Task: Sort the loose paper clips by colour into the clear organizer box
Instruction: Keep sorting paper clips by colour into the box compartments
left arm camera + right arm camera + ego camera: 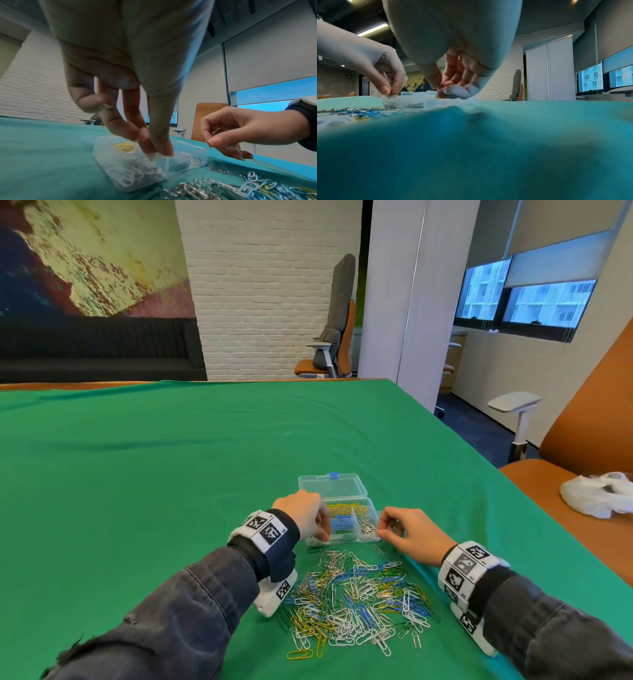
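From my head view, the clear organizer box (pixel 342 522) sits open on the green tabletop (pixel 171 457), its lid laid back, with yellow, blue and silver clips already in separate compartments. I keep it just beyond the loose paper clips (pixel 356 594) so each trip is short. My left hand (pixel 305 515) reaches down over the box's near-left corner, fingers bunched; my right hand (pixel 407 532) hovers just beside the silver compartment, thumb and forefinger drawn together.

From the left wrist, my fingertips (pixel 164 150) come together right over the compartment of white clips (pixel 133 171), probably to drop one there. Whether a clip is pinched between them I cannot tell, since the tips are blurred. The right hand's pinch looks closed, but what it holds is too small to see.

From the right wrist, my right fingers (pixel 453 92) curl down over the box's edge, while the left hand touches the far corner.
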The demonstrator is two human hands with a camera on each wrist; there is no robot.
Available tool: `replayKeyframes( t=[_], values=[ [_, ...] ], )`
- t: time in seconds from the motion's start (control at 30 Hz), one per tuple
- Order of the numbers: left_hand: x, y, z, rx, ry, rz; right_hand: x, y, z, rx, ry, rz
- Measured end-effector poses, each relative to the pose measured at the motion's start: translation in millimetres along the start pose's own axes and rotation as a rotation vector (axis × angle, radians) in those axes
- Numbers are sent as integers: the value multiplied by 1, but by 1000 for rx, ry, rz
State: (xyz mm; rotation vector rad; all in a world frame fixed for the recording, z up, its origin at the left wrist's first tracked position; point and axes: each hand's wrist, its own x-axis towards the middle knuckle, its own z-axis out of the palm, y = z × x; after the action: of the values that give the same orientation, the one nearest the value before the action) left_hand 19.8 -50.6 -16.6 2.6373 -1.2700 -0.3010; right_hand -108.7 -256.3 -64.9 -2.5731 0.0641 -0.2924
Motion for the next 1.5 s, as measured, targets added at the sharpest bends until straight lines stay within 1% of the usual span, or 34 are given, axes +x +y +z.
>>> replayKeyframes(
  t=[0.13,0.3,0.57,0.77,0.9,0.97,1.1,1.2,1.27,1.5],
  values=[
    [-1,-3,0,46,5,-33,1,0,0,-2,-14,2],
    [-3,-7,0,54,-9,-40,0,-2,0,-10,-24,5],
    [-7,-12,-3,79,6,-74,-1,-4,-1,-20,-33,15],
    [-15,-14,-1,-28,58,-42,-1,-5,-2,-17,-40,12],
    [-19,-5,-3,-47,76,3,-4,-10,-2,91,-130,-11],
    [-21,2,-2,-68,43,27,-6,-11,-2,105,-171,-13],
    [-23,17,10,-76,-93,61,-5,-13,-3,107,-258,-13],
    [-21,28,17,-52,-166,87,-5,-12,-2,95,-313,-15],
    [-20,33,20,-26,-182,91,-5,-12,-2,77,-325,-26],
    [-16,45,26,37,-174,107,-5,-16,-3,15,-343,-51]
  ],
)
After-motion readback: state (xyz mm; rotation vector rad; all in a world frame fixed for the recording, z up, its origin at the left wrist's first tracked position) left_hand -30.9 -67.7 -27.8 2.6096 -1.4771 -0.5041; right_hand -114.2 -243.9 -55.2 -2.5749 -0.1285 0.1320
